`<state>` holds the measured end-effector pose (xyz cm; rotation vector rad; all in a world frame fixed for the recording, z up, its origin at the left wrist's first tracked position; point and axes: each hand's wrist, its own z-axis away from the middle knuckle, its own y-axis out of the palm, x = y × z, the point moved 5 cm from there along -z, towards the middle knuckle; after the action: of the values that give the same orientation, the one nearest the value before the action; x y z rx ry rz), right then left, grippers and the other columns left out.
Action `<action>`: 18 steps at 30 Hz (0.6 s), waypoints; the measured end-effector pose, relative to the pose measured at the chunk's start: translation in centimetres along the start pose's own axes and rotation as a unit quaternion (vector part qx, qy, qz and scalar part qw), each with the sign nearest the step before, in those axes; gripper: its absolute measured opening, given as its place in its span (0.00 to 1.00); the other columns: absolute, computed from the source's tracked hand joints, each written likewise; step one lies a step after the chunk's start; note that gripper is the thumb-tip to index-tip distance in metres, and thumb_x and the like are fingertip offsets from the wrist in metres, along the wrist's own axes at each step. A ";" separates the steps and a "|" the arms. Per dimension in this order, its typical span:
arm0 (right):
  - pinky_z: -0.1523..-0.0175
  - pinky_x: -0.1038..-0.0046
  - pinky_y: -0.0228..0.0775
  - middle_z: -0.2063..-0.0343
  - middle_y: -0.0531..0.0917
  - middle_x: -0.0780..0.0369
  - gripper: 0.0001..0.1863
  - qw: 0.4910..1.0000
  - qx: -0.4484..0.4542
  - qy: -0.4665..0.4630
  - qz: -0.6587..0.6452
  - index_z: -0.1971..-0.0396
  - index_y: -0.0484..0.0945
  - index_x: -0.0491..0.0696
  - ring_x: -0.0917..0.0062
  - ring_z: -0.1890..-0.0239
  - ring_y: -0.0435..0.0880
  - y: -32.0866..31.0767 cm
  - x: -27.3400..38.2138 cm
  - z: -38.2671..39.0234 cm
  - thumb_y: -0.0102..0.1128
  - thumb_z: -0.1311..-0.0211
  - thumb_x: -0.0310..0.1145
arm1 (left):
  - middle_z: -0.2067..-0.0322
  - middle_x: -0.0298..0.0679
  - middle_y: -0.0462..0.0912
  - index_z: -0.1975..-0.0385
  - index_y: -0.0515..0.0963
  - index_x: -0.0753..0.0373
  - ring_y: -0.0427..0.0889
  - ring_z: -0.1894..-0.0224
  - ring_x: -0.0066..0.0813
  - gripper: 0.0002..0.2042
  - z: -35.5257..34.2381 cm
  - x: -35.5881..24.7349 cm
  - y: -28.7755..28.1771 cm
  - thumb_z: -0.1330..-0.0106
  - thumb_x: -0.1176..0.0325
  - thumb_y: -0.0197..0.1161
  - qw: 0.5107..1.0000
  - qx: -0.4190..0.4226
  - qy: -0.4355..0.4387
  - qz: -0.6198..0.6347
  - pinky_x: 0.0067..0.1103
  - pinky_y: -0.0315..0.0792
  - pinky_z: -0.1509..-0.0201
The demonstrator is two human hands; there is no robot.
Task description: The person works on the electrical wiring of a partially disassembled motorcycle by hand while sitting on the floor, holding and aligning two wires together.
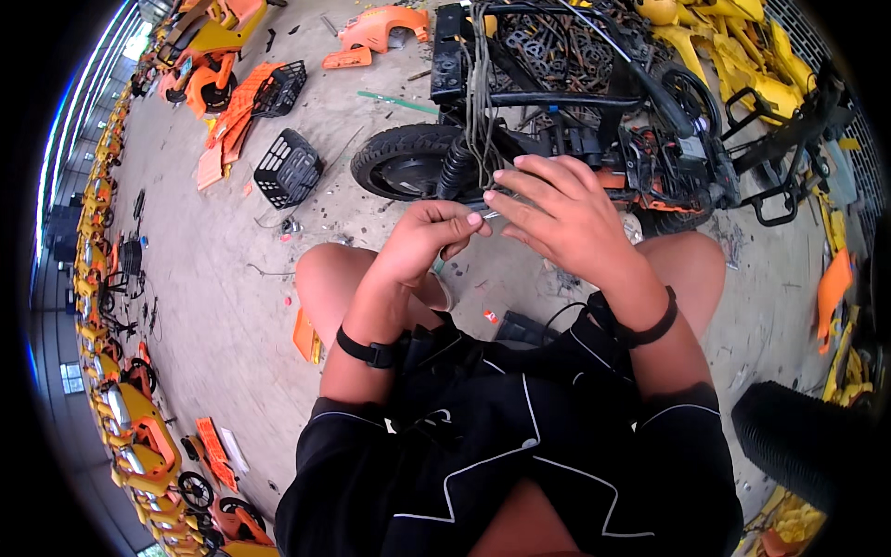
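Between thumb and fingers, my left hand (425,243) pinches a small shiny metal piece (491,214) whose exact kind I cannot make out. My right hand (574,223) is just to the right of it, fingers stretched out and slightly apart. Whether its fingertips touch the piece is unclear. Both hands are in front of a stripped electric scooter (594,139) with a black frame. Close beyond my left hand are its black wheel (394,165) and coil-spring shock absorber (454,169). A bundle of grey cables (478,84) hangs down over the frame toward my fingers.
Loose metal parts (557,46) are heaped beyond the frame. On the concrete floor to the left are a black plastic basket (290,169) and orange panels (241,116). Yellow panels (742,56) are piled at the far right. A row of yellow scooters (139,436) lines the left.
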<state>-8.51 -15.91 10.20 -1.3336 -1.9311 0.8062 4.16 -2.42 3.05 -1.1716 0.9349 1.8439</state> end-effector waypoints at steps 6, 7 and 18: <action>0.45 0.62 0.69 0.65 0.83 0.66 0.11 0.998 0.002 -0.061 0.033 0.63 0.83 0.51 0.70 0.55 0.80 0.9 -0.2 0.4 0.68 0.47 0.34 | 0.85 0.28 0.70 0.68 0.84 0.68 0.63 0.82 0.15 0.11 -0.5 -0.4 0.5 0.33 0.64 0.64 0.998 0.047 -0.029 0.009 0.17 0.54 0.77; 0.47 0.63 0.69 0.67 0.82 0.65 0.09 0.999 0.016 -0.025 -0.017 0.65 0.83 0.50 0.70 0.58 0.80 1.1 -0.6 0.5 0.67 0.45 0.34 | 0.86 0.28 0.70 0.68 0.84 0.67 0.64 0.83 0.17 0.10 -0.6 -0.7 0.6 0.34 0.65 0.65 0.999 0.038 -0.022 -0.014 0.18 0.55 0.76; 0.65 0.73 0.65 0.82 0.75 0.63 0.07 0.311 0.054 0.469 -0.825 0.76 0.76 0.45 0.75 0.77 0.73 6.3 -0.5 3.6 0.58 0.38 0.30 | 0.77 0.30 0.81 0.67 0.85 0.53 0.75 0.74 0.25 0.12 2.5 -5.3 3.6 0.53 0.73 0.70 0.580 -0.213 0.581 -0.530 0.24 0.61 0.67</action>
<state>-7.75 -15.02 3.02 0.7113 -1.0577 -0.8169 1.64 -2.99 9.45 -2.5533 0.0878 0.0865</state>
